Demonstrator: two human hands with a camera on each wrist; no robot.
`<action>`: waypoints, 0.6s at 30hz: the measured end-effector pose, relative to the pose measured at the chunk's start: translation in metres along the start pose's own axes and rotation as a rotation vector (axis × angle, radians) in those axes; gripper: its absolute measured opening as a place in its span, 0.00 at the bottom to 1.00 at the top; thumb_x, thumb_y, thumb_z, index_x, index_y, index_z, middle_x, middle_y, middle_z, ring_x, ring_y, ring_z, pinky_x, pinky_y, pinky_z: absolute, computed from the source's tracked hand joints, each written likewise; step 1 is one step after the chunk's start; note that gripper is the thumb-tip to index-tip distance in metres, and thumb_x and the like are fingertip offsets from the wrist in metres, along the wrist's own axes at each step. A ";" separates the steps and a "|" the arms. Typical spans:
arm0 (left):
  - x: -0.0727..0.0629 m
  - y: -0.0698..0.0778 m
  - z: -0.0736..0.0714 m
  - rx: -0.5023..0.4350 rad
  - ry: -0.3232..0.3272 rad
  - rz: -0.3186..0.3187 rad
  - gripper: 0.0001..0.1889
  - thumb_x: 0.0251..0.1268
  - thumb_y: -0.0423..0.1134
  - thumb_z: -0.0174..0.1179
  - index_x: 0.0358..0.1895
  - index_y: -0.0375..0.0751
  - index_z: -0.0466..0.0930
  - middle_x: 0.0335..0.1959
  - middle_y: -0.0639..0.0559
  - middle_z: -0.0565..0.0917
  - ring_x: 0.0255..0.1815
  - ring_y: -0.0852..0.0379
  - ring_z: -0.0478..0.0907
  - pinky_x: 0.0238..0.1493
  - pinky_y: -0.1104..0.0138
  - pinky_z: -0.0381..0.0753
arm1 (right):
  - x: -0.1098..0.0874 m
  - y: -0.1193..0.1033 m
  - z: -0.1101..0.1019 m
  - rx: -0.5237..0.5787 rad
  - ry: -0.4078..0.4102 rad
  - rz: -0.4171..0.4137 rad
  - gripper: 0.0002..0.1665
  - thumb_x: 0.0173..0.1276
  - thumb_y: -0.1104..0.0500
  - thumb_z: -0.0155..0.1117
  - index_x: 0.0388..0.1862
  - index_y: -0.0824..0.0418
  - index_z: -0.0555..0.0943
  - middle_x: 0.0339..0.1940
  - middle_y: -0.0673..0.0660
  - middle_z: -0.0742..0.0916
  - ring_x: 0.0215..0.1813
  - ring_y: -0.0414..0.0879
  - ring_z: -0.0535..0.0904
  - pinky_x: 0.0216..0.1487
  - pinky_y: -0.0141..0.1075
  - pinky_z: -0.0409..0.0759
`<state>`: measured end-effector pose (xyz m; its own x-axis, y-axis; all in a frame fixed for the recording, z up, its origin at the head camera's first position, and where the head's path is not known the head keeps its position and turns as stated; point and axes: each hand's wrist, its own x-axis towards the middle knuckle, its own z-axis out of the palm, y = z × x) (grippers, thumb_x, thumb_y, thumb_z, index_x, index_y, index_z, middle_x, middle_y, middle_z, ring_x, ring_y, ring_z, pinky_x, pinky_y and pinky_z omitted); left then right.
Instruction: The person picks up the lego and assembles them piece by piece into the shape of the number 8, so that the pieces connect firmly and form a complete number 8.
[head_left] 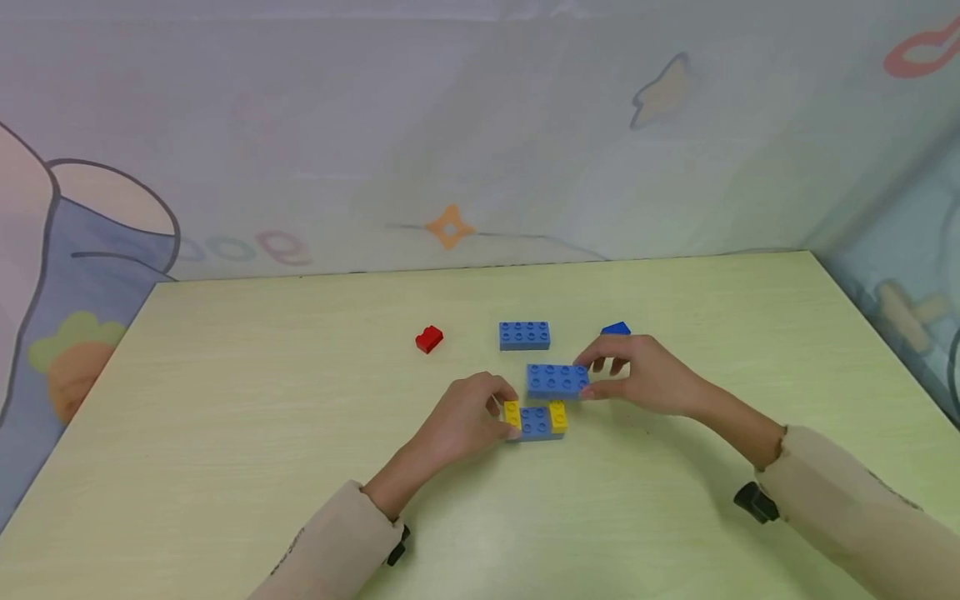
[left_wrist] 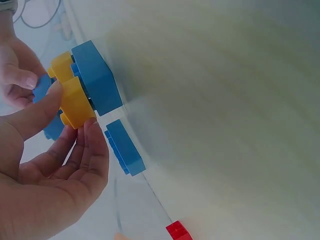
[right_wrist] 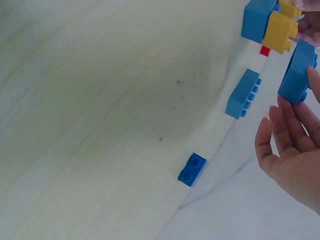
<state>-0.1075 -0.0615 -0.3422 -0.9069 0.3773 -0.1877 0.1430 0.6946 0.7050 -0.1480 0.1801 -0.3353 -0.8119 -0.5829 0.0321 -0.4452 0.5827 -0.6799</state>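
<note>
Pinching one yellow brick (head_left: 512,410) seated on a blue base brick (head_left: 535,425), the left hand (head_left: 468,418) has a narrow grip. The right hand's (head_left: 648,377) grip holds another blue brick (head_left: 553,381) by its right end, near the yellow one.

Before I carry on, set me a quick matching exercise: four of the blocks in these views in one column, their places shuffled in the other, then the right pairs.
Things
1. Red block
2. Pair of yellow blocks
3. Dark blue block
4. Held blue block

Places
A. Partly hidden behind the right hand in the head view
B. On top of the blue base block, one at each end
C. Between the right hand's thumb and fingers
D. Farthest left of all the blocks in the head view

Pairs: 1-D, 2-B, 3-A, 4-C
</note>
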 end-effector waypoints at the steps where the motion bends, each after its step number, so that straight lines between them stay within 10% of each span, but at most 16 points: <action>1: 0.000 0.000 0.000 0.000 0.000 0.001 0.17 0.50 0.32 0.67 0.46 0.35 0.78 0.34 0.51 0.75 0.37 0.54 0.71 0.36 0.68 0.73 | -0.001 -0.002 0.000 0.004 -0.007 -0.004 0.16 0.54 0.59 0.70 0.42 0.61 0.81 0.36 0.48 0.81 0.40 0.47 0.73 0.41 0.41 0.74; 18: 0.001 0.000 0.002 0.023 0.011 0.068 0.16 0.50 0.31 0.67 0.43 0.31 0.77 0.32 0.49 0.75 0.35 0.53 0.72 0.36 0.68 0.72 | -0.003 -0.017 0.012 0.050 -0.070 -0.066 0.16 0.55 0.60 0.69 0.44 0.61 0.80 0.39 0.49 0.82 0.40 0.48 0.75 0.42 0.43 0.74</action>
<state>-0.1076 -0.0604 -0.3437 -0.8989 0.4178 -0.1321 0.2139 0.6814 0.7000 -0.1338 0.1649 -0.3328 -0.7522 -0.6584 0.0280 -0.4763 0.5138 -0.7136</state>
